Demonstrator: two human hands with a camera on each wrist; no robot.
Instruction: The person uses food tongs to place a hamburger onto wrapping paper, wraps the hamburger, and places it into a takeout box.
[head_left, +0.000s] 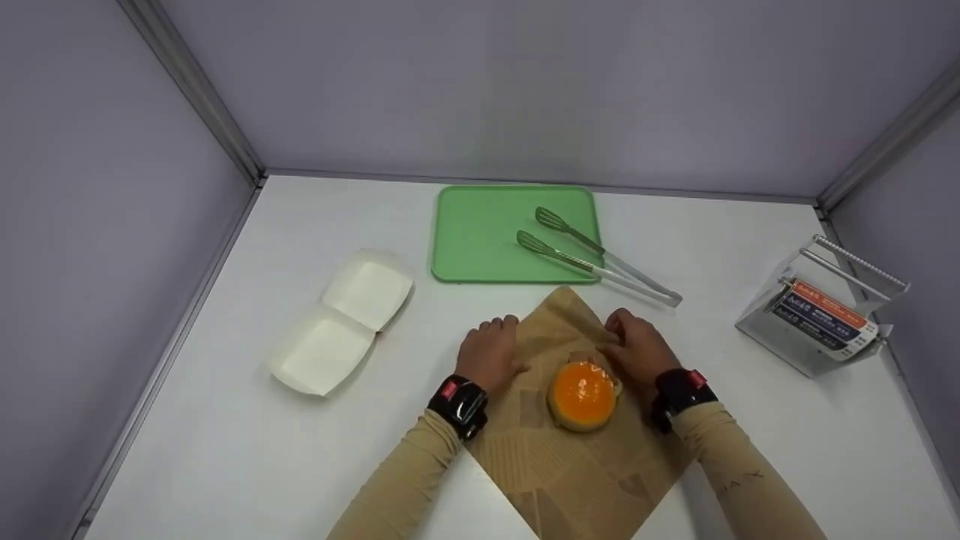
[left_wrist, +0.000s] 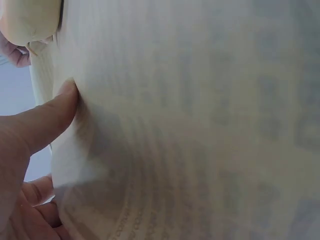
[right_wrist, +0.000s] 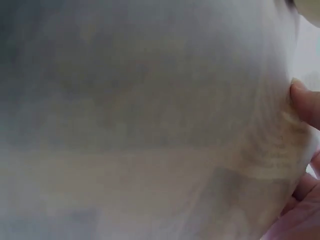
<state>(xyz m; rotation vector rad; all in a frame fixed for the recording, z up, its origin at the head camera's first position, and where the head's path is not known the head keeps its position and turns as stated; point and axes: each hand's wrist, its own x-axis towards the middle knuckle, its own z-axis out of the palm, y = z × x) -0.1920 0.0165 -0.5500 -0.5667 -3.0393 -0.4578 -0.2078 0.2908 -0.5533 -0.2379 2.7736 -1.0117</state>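
Observation:
A round bun with a glossy orange top (head_left: 583, 394) sits on a sheet of brown printed wrapping paper (head_left: 525, 457), laid cornerwise on the table. My left hand (head_left: 489, 352) pinches the paper's left edge. In the left wrist view its thumb (left_wrist: 50, 117) presses on the printed face, with fingers behind the sheet. On the opposite side my right hand (head_left: 639, 351) grips the right edge, its thumb (right_wrist: 304, 102) on the near face in the right wrist view. Both side edges are lifted, and the paper fills much of both wrist views.
An opened white clamshell box (head_left: 326, 349) lies on the left. At the back is a green tray (head_left: 480, 236), with tongs (head_left: 630, 281) lying partly across it. A metal rack (head_left: 787, 352) with printed packs (head_left: 825, 319) stands on the right. Walls enclose the white table (head_left: 225, 450).

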